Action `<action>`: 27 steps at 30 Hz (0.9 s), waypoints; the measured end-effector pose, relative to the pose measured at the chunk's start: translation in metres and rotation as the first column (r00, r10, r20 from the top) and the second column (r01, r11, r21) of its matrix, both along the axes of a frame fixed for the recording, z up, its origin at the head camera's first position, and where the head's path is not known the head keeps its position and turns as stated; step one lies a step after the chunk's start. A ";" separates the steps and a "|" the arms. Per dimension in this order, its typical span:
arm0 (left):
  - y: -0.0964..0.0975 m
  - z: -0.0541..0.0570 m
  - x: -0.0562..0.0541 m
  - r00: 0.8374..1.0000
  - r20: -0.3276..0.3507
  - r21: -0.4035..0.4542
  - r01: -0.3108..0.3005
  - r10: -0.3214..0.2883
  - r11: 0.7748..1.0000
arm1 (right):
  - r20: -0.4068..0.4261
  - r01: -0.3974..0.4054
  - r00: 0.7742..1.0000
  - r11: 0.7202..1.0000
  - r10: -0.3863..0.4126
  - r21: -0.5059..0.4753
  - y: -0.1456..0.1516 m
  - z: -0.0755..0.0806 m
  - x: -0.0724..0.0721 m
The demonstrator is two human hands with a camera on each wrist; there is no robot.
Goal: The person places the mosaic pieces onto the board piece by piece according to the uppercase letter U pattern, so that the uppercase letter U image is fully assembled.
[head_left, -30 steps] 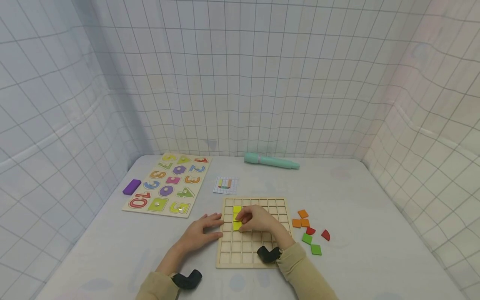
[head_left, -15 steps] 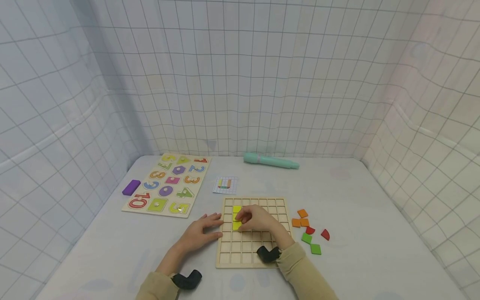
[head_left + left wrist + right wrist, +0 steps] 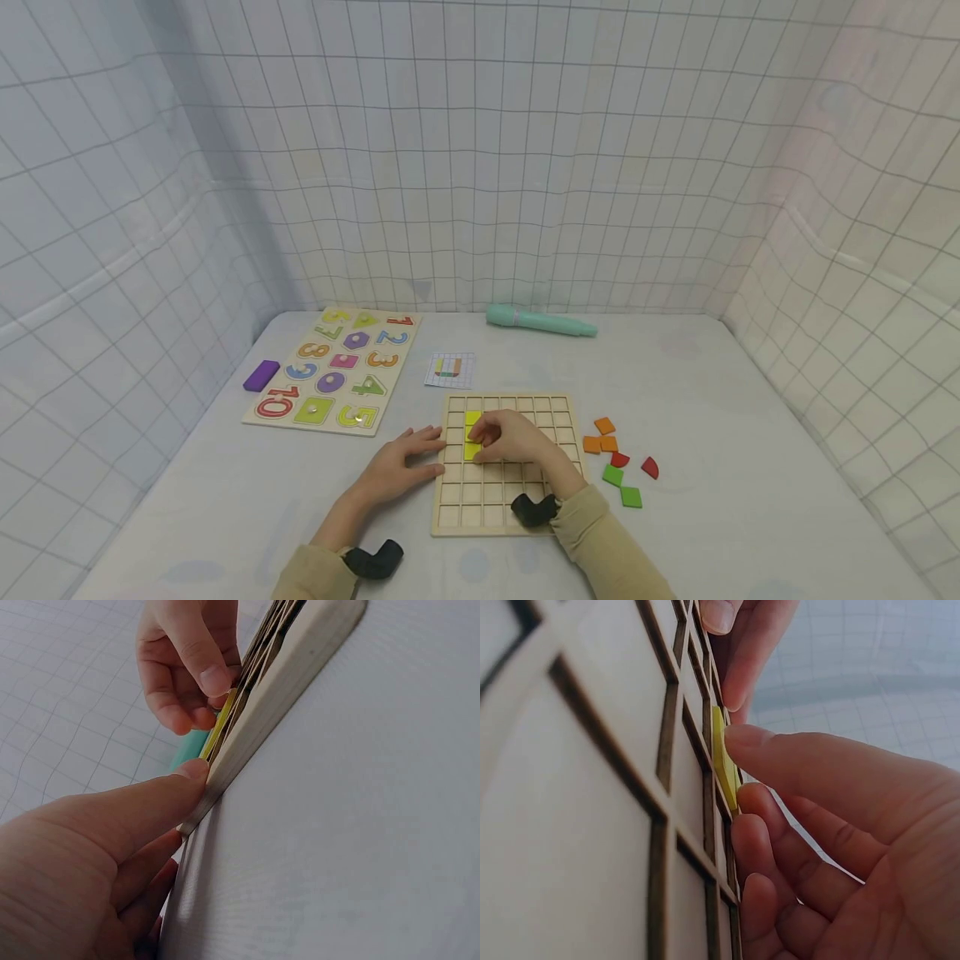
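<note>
A wooden grid board (image 3: 491, 517) lies on the table before me, with yellow square tiles (image 3: 472, 452) in a column of its cells at the left. My right hand (image 3: 517, 437) is over the board, thumb and index finger curled at one yellow tile (image 3: 721, 761), pinching its edges; the tile looks slightly tilted in its cell. The other right fingers are bent against the board. My left hand (image 3: 397, 469) rests at the board's left edge with its fingers spread, the thumb (image 3: 191, 771) touching the rim. The right hand partly hides the tiles.
Right of the board lie orange squares (image 3: 604, 426), green squares (image 3: 632, 497) and red quarter-circle pieces (image 3: 650, 468). Behind it are a small pattern card (image 3: 467, 377) and a teal pen-shaped object (image 3: 551, 323). A number puzzle board (image 3: 356, 427) and a purple block (image 3: 262, 376) lie left.
Both hands stay in nearly the same place, the right fingers still at the yellow tile. The whole head view shifts very slightly left.
</note>
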State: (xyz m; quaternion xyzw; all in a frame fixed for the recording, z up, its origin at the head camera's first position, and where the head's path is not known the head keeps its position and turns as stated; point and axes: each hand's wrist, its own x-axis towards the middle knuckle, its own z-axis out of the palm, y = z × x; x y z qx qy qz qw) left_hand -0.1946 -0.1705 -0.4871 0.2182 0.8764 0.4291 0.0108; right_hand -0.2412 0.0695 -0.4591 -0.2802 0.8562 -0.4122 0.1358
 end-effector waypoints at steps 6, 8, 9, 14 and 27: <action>0.000 0.001 0.001 1.000 -0.002 0.003 -0.003 0.003 1.000 | 0.011 0.003 1.000 1.000 -0.003 0.005 0.003 0.003 0.001; 0.000 0.001 0.001 1.000 0.001 0.006 -0.003 0.003 1.000 | 0.009 -0.001 1.000 1.000 0.001 0.009 0.006 0.003 0.001; 0.000 0.001 0.001 1.000 0.004 0.008 -0.003 0.003 1.000 | 0.005 -0.003 1.000 1.000 0.003 0.014 0.009 0.003 0.001; 0.000 0.000 0.000 1.000 0.013 0.011 -0.004 0.004 1.000 | -0.016 0.007 1.000 0.999 -0.007 0.031 0.027 0.004 0.001; -0.001 0.000 0.000 1.000 -0.005 0.013 0.003 -0.003 1.000 | -0.042 0.033 0.999 0.999 -0.034 -0.036 0.100 0.021 -0.002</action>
